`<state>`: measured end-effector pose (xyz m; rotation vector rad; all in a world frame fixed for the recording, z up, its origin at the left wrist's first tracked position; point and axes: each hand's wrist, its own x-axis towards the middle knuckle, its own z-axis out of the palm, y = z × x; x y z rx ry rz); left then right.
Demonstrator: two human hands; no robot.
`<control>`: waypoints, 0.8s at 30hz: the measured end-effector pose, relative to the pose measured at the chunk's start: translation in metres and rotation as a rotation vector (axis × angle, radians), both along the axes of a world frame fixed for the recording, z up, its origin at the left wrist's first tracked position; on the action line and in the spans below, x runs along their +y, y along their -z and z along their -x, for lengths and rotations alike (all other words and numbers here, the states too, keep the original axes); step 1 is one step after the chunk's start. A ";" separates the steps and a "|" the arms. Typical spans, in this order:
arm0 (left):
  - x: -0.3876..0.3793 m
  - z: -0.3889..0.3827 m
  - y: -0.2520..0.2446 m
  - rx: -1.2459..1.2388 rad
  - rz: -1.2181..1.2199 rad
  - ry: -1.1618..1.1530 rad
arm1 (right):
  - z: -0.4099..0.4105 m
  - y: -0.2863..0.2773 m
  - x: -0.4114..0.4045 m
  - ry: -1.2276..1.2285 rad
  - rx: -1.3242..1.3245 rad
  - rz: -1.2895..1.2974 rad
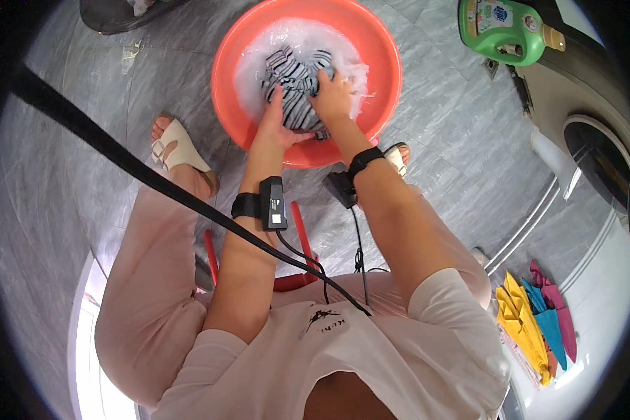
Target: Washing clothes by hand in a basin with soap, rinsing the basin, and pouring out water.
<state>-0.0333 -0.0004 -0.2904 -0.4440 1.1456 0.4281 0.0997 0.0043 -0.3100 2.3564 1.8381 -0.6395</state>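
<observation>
A black-and-white striped cloth (296, 107) lies bunched and wet in white suds (249, 68) inside a round orange-red plastic basin (225, 100). My left hand (280, 126) is at the near left edge of the cloth, thumb and fingers spread against it. On the right side, my right hand (336, 94) rests on the cloth with bent fingers; how firmly either hand holds it cannot be told. A paler, whitish fabric or foam shows at the suds' right edge. Both forearms wear black straps with cabled devices.
A green detergent bottle (519, 31) stands at the upper right near a round-doored appliance (598, 157). Yellow, teal and magenta cloths (522, 320) hang at the lower right. A dark basin (120, 18) is at the upper left. Red stool parts (294, 283) and cables lie below my arms.
</observation>
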 end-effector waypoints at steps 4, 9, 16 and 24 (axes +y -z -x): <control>0.000 -0.005 0.013 -0.139 -0.064 -0.069 | 0.008 -0.003 0.000 0.347 0.654 -0.007; 0.003 0.020 -0.006 0.081 -0.183 -0.097 | 0.059 -0.077 -0.007 0.393 0.914 -0.003; -0.021 0.036 -0.041 0.142 -0.438 -0.044 | 0.073 -0.109 -0.018 0.080 0.644 -0.307; 0.013 -0.008 -0.016 0.221 -0.328 -0.067 | 0.062 -0.079 0.023 0.105 0.345 -0.591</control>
